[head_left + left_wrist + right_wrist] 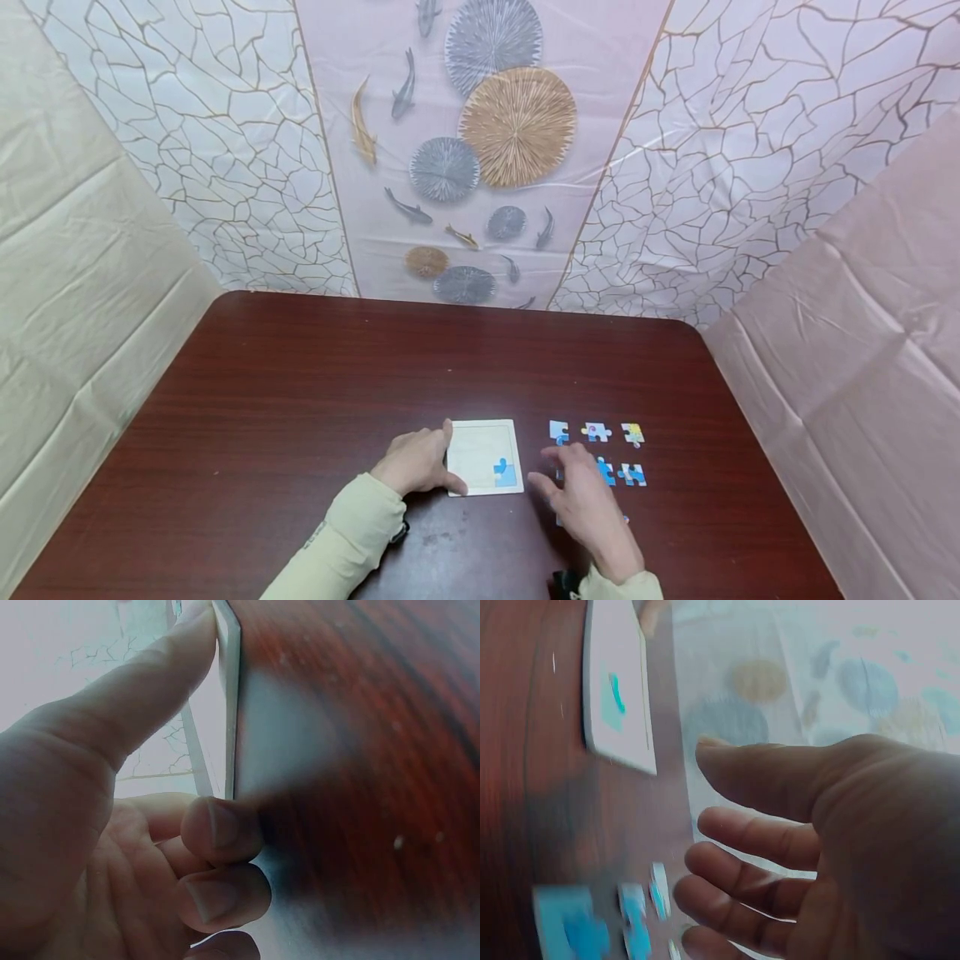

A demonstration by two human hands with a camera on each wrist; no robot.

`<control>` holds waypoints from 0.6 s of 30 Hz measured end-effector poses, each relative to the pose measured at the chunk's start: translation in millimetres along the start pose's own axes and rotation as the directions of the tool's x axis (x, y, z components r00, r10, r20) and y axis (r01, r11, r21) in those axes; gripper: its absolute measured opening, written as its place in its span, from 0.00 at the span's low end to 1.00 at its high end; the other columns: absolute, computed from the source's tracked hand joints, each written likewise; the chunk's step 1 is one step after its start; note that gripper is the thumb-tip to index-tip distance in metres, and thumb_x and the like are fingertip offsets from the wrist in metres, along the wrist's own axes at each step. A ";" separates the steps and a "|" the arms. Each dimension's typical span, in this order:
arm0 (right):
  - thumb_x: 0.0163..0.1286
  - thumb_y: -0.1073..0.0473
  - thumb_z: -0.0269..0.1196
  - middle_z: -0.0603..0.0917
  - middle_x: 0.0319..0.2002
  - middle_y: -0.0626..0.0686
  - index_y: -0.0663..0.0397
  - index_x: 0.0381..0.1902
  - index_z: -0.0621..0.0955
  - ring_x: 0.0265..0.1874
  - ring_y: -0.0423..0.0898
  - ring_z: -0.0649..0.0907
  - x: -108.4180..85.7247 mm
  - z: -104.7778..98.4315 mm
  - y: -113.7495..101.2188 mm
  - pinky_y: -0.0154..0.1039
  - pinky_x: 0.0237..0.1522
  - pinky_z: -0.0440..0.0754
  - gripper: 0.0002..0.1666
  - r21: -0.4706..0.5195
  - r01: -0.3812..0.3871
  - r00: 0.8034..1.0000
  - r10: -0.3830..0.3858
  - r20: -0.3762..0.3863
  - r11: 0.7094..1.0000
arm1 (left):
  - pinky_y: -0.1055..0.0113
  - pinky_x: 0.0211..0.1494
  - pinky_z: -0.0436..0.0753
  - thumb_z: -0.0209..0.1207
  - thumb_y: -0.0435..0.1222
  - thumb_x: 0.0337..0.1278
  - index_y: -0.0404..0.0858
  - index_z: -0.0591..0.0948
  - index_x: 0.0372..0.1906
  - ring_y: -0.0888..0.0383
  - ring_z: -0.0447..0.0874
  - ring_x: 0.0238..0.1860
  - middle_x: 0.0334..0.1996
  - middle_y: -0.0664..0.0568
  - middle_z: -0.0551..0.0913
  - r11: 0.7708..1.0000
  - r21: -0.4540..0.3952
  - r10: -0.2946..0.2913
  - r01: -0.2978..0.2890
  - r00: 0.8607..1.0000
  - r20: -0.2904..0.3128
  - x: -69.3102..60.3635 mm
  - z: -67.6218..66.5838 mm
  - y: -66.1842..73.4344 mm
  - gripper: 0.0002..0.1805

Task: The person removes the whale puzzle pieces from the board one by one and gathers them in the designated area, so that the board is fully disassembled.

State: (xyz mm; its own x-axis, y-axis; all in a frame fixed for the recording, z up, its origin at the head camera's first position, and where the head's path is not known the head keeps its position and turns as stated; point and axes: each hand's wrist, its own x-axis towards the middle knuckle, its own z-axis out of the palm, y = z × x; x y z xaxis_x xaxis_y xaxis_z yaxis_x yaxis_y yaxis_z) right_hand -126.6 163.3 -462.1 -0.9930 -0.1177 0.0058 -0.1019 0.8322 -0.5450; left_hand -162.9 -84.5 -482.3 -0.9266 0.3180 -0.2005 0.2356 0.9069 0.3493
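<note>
A square, pale puzzle tray (471,448) lies flat on the table. In its lower right corner sits a blue puzzle piece (507,477). My left hand (414,461) holds the tray by its left side, thumb at the near corner and a finger at the far corner. In the left wrist view the thumb lies along the tray's edge (231,712) and other fingers are curled. To the right, my right hand (588,507) hovers near the loose puzzle pieces (632,474). Its fingers are apart and relaxed, with nothing between them in the right wrist view. It hides some pieces.
Loose pieces lie in rows right of the tray, including a far row with a pink-marked piece (596,432) and a yellow-marked piece (632,433). The dark brown table (315,375) reaches back to a patterned cloth wall (450,225). Pale cloth hangs on both sides.
</note>
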 end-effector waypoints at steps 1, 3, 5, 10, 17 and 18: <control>0.61 0.53 0.71 0.78 0.43 0.54 0.57 0.50 0.82 0.45 0.50 0.76 1.5 3.7 -3.4 0.49 0.46 0.76 0.22 -0.013 0.014 1.000 -0.014 -0.002 1.000 | 0.59 0.32 0.76 0.74 0.62 0.31 0.29 0.64 0.70 0.53 0.80 0.32 0.40 0.40 0.85 1.000 -0.001 -0.002 0.002 1.000 0.001 0.0 0.1 0.1 0.62; 0.60 0.53 0.71 0.78 0.46 0.54 0.57 0.51 0.82 0.50 0.52 0.75 4.4 10.5 -9.9 0.50 0.50 0.75 0.23 -0.037 0.026 1.000 -0.026 0.000 0.999 | 0.59 0.32 0.77 0.74 0.61 0.31 0.29 0.64 0.70 0.52 0.81 0.33 0.41 0.40 0.85 1.000 -0.002 -0.007 0.007 1.000 0.005 -0.1 0.5 0.5 0.62; 0.60 0.53 0.71 0.77 0.45 0.53 0.57 0.51 0.82 0.50 0.51 0.74 7.1 16.0 -15.7 0.51 0.51 0.75 0.23 -0.050 0.035 0.999 -0.035 0.004 0.998 | 0.59 0.33 0.77 0.74 0.61 0.32 0.29 0.64 0.70 0.52 0.81 0.34 0.41 0.40 0.85 1.000 -0.003 -0.012 0.012 1.000 0.008 -0.4 0.6 0.8 0.61; 0.60 0.54 0.71 0.76 0.40 0.51 0.59 0.50 0.83 0.44 0.49 0.72 12.3 27.6 -24.8 0.46 0.45 0.75 0.23 -0.096 0.129 0.991 -0.130 -0.008 0.987 | 0.58 0.34 0.78 0.74 0.62 0.31 0.29 0.65 0.70 0.50 0.83 0.36 0.41 0.40 0.85 1.000 0.004 -0.009 0.009 1.000 0.001 -1.1 -0.3 1.1 0.61; 0.61 0.56 0.70 0.76 0.44 0.52 0.60 0.53 0.82 0.43 0.48 0.72 14.5 41.0 -30.0 0.46 0.44 0.74 0.23 -0.116 0.233 0.972 -0.233 0.014 0.966 | 0.58 0.33 0.78 0.74 0.62 0.30 0.28 0.66 0.69 0.50 0.83 0.35 0.40 0.40 0.85 1.000 -0.001 0.002 -0.002 1.000 -0.016 -1.3 -1.4 0.3 0.61; 0.61 0.56 0.70 0.76 0.44 0.52 0.61 0.53 0.82 0.43 0.48 0.72 14.7 42.3 -30.6 0.47 0.44 0.74 0.24 -0.111 0.238 0.971 -0.237 0.023 0.965 | 0.58 0.33 0.78 0.74 0.62 0.30 0.28 0.66 0.69 0.50 0.83 0.35 0.40 0.40 0.85 1.000 -0.003 0.002 -0.003 1.000 -0.016 -1.3 -1.4 0.3 0.61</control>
State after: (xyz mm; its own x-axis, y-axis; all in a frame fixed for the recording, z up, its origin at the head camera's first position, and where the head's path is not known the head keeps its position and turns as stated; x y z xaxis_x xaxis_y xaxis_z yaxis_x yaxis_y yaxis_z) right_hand -135.5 113.2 -480.9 -0.9391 -0.3237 0.1156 -0.3410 0.8353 -0.4312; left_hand -162.1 -85.0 -480.6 -0.9306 0.3158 -0.1852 0.2372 0.9054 0.3523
